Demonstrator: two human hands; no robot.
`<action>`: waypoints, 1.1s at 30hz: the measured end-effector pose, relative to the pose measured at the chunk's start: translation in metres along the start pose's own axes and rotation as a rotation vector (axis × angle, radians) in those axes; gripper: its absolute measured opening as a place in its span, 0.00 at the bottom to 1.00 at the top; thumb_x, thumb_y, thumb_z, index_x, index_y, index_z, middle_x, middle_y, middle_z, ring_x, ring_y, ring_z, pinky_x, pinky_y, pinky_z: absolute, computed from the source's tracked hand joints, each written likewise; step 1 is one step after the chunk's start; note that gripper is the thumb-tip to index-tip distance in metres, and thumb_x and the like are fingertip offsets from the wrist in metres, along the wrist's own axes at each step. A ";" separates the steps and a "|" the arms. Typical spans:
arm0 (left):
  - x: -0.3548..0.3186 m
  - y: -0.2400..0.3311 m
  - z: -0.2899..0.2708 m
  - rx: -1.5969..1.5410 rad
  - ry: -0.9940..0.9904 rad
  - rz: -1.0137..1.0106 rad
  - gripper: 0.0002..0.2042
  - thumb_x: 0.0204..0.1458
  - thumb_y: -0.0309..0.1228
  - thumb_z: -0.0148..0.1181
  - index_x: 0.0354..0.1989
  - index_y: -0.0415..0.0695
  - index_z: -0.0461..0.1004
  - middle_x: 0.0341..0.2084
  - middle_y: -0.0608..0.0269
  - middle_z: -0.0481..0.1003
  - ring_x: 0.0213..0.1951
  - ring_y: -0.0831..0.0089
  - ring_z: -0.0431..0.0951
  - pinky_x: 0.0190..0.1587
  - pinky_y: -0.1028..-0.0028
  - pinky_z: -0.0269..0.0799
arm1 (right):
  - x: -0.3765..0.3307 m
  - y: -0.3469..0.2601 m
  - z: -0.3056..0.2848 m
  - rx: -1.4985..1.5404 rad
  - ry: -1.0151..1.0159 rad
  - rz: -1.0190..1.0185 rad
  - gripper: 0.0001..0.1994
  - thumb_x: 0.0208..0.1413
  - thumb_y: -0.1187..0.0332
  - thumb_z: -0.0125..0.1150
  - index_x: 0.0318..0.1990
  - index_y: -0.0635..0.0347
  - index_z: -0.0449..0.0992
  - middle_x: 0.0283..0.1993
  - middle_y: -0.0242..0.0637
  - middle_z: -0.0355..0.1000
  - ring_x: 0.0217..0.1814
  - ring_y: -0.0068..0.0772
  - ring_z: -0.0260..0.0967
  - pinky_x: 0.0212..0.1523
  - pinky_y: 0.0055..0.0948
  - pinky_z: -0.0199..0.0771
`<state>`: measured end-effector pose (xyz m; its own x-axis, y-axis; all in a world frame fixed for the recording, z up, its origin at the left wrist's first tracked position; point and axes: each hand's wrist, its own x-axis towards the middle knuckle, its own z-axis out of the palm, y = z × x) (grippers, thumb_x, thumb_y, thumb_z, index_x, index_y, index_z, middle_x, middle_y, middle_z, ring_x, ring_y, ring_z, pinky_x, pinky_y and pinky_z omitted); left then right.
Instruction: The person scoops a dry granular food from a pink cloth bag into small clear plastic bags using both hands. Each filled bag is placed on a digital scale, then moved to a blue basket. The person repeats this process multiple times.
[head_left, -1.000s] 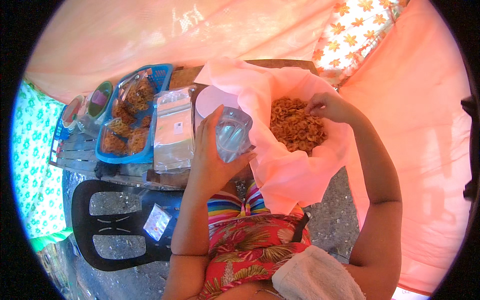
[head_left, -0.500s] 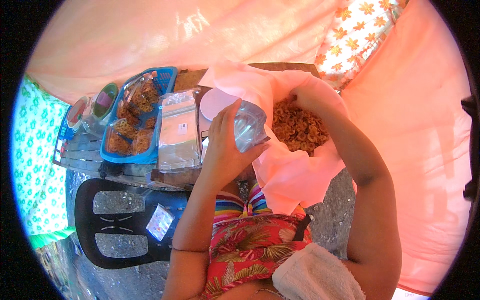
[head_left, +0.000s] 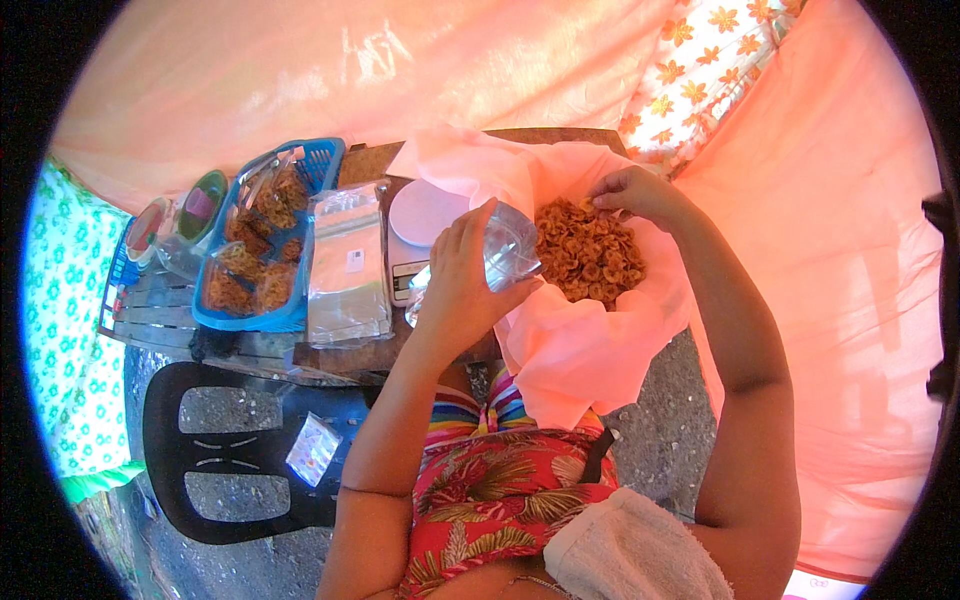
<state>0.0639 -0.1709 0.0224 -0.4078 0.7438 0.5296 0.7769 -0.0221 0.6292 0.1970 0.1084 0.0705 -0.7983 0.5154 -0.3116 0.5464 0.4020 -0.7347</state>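
Note:
My left hand [head_left: 462, 285] is closed round the side of a clear plastic pouch [head_left: 510, 243], its mouth held open toward the chips. Brown, curled fried chips [head_left: 590, 255] fill a container lined with pink cloth [head_left: 570, 355] at the right of the table. Over the far edge of the chips, my right hand [head_left: 640, 195] has its thumb and fingers pinched together. Whatever lies between those fingertips is too small to make out. Just left of the pouch sits a kitchen scale with a round white plate [head_left: 422, 212], partly hidden by my left hand.
A stack of flat clear pouches [head_left: 347, 265] lies left of the scale. Beyond it, a blue basket [head_left: 250, 322] holds several filled bags. Round tubs [head_left: 205, 205] stand at the far left. A black chair [head_left: 165, 450] bears a small packet [head_left: 315, 450]. Pink sheeting [head_left: 800, 300] hangs around.
My right hand has lifted out of the chips and shifted slightly right, fingers pinched. My left hand still holds the pouch. The whole view has shifted a little, uncovering more of the scale.

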 end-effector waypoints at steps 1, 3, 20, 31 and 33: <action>0.000 0.000 0.001 0.013 0.000 0.004 0.48 0.38 0.35 0.78 0.68 0.40 0.55 0.57 0.43 0.66 0.58 0.45 0.66 0.61 0.53 0.63 | -0.001 0.000 0.002 0.060 0.018 -0.017 0.07 0.56 0.71 0.65 0.39 0.64 0.82 0.32 0.33 0.79 0.31 0.21 0.75 0.30 0.24 0.73; 0.001 -0.001 0.002 0.039 -0.001 0.014 0.48 0.38 0.35 0.78 0.68 0.40 0.55 0.57 0.43 0.66 0.58 0.44 0.66 0.61 0.53 0.63 | 0.000 0.003 0.004 0.104 0.030 -0.056 0.06 0.55 0.72 0.66 0.37 0.65 0.83 0.29 0.33 0.78 0.29 0.21 0.73 0.28 0.24 0.72; -0.009 -0.002 -0.006 0.054 0.026 -0.041 0.48 0.38 0.36 0.78 0.68 0.42 0.55 0.59 0.44 0.65 0.60 0.45 0.65 0.63 0.52 0.61 | -0.012 0.047 0.047 -0.358 -0.045 -0.063 0.35 0.48 0.59 0.73 0.62 0.64 0.68 0.53 0.49 0.75 0.60 0.43 0.68 0.64 0.37 0.64; -0.017 0.007 -0.030 0.011 0.086 -0.123 0.47 0.39 0.38 0.77 0.68 0.43 0.55 0.59 0.42 0.64 0.61 0.44 0.64 0.63 0.50 0.58 | -0.002 0.017 0.010 -0.420 -0.056 0.162 0.27 0.55 0.58 0.69 0.59 0.60 0.70 0.43 0.36 0.75 0.38 0.28 0.76 0.30 0.28 0.77; -0.018 0.008 -0.030 -0.006 0.090 -0.133 0.47 0.39 0.38 0.77 0.69 0.43 0.55 0.59 0.42 0.64 0.61 0.44 0.64 0.63 0.50 0.59 | -0.009 0.020 0.032 -0.482 0.006 -0.021 0.30 0.55 0.58 0.69 0.61 0.60 0.67 0.45 0.37 0.75 0.41 0.30 0.75 0.36 0.30 0.76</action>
<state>0.0625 -0.2047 0.0349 -0.5481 0.6779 0.4900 0.7105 0.0683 0.7003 0.2074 0.0875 0.0393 -0.8098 0.5071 -0.2951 0.5864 0.7167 -0.3774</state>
